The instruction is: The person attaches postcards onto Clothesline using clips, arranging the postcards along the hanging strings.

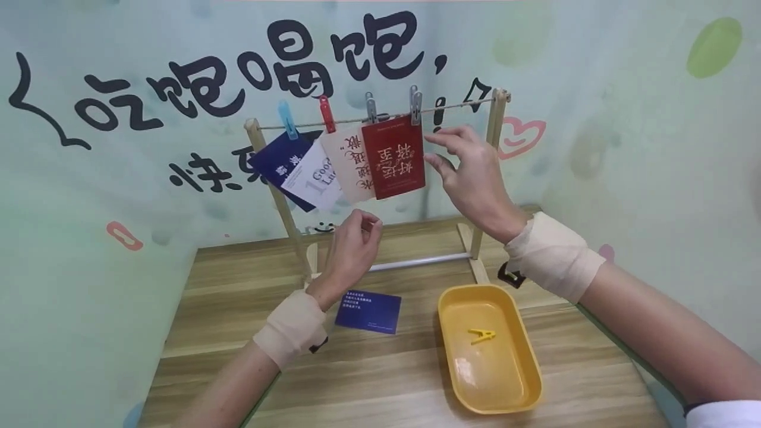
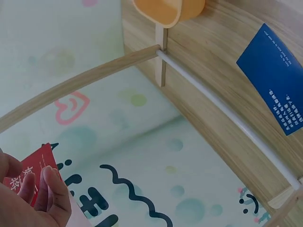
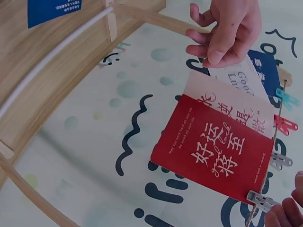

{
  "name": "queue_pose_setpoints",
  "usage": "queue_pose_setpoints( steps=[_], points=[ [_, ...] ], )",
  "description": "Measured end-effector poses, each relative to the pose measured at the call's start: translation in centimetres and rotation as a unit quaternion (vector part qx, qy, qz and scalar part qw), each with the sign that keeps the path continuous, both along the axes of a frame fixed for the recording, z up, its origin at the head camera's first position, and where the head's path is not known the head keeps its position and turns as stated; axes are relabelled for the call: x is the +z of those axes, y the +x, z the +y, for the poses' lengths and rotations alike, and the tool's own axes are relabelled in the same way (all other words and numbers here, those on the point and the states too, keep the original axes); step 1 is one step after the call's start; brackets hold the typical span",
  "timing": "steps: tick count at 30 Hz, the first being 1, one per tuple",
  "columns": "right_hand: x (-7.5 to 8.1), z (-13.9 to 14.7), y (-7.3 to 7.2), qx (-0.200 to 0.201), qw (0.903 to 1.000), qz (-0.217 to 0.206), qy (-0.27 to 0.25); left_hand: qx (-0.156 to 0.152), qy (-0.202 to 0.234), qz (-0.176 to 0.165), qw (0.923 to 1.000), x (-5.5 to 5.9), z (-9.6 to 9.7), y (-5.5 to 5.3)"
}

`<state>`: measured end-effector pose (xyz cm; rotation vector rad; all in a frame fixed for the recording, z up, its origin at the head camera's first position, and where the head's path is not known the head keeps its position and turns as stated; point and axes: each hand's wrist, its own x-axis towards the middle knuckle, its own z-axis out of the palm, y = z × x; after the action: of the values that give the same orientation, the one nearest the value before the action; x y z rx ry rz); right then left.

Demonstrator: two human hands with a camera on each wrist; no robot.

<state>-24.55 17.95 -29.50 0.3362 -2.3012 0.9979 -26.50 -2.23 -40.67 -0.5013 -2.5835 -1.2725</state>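
Note:
A red card (image 1: 393,157) hangs from a string, held at its top by two grey clothespins (image 1: 416,107). To its right is my right hand (image 1: 475,175), thumb and fingers parted with nothing between them; in the right wrist view its fingertips are close to a grey clothespin (image 3: 260,200). Below the cards my left hand (image 1: 352,246) hovers with loosely bent fingers, holding nothing. A pink card (image 1: 348,157) is partly covered by the red one. Further left hang a white card (image 1: 309,181) and a dark blue card (image 1: 270,160), under a red clothespin (image 1: 327,116) and a light blue clothespin (image 1: 288,120).
The string runs between two wooden posts (image 1: 494,128) joined low down by a white rod (image 1: 422,261). A blue card (image 1: 368,312) lies on the wooden table (image 1: 380,380). At the right, a yellow tray (image 1: 496,380) contains a yellow clothespin (image 1: 482,336). A patterned wall stands behind.

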Motion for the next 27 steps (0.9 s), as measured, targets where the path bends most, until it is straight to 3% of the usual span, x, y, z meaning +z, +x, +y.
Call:
queue_pose_setpoints(
  steps=[11,20,27],
  points=[
    [-2.5,0.6,2.6,0.027,0.9995,0.007,0.016,-0.016,-0.062,0.008,0.9979,-1.8,-0.6,2.3],
    [-4.1,0.7,4.9,0.051,0.9967,0.024,0.058,-0.025,-0.116,0.109,0.9869,-3.3,-1.6,5.3],
    [-5.5,1.4,6.7,0.055,0.9954,0.042,0.067,-0.016,-0.164,0.162,0.9729,-4.8,-2.3,6.7]
  ],
)
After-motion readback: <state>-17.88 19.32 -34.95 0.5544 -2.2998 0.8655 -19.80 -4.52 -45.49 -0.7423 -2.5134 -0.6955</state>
